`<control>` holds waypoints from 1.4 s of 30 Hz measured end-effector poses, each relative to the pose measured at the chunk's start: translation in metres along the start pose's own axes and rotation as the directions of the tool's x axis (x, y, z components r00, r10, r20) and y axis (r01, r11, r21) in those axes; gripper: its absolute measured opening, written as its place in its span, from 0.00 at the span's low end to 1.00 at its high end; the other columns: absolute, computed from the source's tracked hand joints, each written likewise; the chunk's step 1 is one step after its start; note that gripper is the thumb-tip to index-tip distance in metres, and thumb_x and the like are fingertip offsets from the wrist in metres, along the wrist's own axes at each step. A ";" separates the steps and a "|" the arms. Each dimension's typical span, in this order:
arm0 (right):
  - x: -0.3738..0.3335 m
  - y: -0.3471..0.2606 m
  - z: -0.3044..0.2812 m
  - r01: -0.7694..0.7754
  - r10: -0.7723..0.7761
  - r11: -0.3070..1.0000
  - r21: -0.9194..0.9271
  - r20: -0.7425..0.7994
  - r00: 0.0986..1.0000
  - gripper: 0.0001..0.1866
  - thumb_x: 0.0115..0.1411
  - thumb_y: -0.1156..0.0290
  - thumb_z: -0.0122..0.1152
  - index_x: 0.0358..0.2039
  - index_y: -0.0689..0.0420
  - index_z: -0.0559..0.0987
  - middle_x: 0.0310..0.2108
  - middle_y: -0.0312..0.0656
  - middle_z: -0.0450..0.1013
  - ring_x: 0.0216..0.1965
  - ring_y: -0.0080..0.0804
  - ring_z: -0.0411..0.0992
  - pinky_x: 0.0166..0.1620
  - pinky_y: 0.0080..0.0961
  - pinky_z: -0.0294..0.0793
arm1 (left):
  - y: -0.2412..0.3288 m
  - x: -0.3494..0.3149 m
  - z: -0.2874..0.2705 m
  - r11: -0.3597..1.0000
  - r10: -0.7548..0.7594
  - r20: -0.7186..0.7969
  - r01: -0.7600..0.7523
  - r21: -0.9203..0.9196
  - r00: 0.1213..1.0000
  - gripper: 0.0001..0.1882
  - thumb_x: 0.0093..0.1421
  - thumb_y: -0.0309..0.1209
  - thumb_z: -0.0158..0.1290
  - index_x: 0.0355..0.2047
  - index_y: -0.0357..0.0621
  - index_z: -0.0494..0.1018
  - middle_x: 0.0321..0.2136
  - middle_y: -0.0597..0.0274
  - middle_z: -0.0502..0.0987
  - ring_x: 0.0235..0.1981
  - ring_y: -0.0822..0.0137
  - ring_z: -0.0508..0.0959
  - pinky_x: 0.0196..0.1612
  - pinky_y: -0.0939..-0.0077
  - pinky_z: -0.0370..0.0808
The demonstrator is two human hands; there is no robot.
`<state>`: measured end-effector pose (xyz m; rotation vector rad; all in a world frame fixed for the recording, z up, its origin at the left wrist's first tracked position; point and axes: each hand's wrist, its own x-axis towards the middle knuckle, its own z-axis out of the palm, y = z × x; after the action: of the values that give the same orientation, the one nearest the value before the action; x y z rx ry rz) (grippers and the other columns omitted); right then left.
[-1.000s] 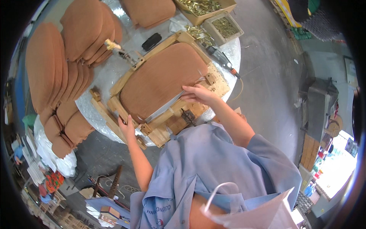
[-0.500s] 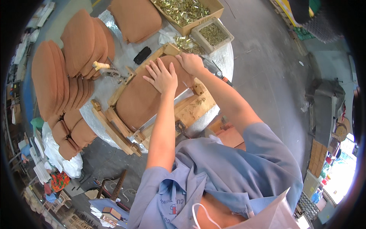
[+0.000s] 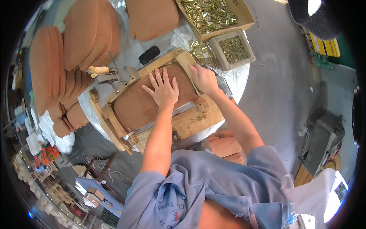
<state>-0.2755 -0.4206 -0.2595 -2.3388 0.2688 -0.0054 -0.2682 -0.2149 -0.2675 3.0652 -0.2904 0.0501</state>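
Note:
A brown padded panel [image 3: 141,107] with rounded corners lies inside a wooden clamping frame [image 3: 198,120] on the round table. My left hand [image 3: 164,89] is spread flat on top of the panel, fingers apart and holding nothing. At the panel's right end, my right hand [image 3: 205,79] is closed, its fingers curled round the frame's wooden end bar [image 3: 187,63]. A metal toggle clamp [image 3: 112,78] with a yellowish wrapped handle stands at the frame's far left side. Just beyond my right hand lies a dark tool [image 3: 225,86], partly hidden by my forearm.
Stacked brown panels [image 3: 82,34] crowd the table's far left, with another stack [image 3: 152,19] at the back. A cardboard box [image 3: 207,37] of brass-coloured metal pieces and a square tray [image 3: 249,57] of small hardware sit far right. A black object [image 3: 149,55] lies behind the frame.
My right hand has shifted from the panel's far right corner toward me along the end bar. My left hand stays spread on the panel. The whole view has shifted somewhat.

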 end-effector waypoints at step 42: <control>0.075 -0.093 0.084 0.485 -0.523 0.742 -0.463 0.053 0.851 0.19 0.68 0.56 0.60 0.57 0.46 0.79 0.51 0.40 0.76 0.58 0.43 0.72 0.69 0.51 0.63 | -0.285 -0.001 -0.028 0.992 -0.019 0.038 0.024 -0.125 0.999 0.37 0.72 0.54 0.47 0.75 0.49 0.61 0.76 0.54 0.61 0.78 0.50 0.56 0.79 0.43 0.46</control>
<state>-0.1770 -0.3121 -0.2591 -2.8222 -0.3874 -0.3396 -0.2161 0.0662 -0.2568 2.9459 -0.2519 -0.0240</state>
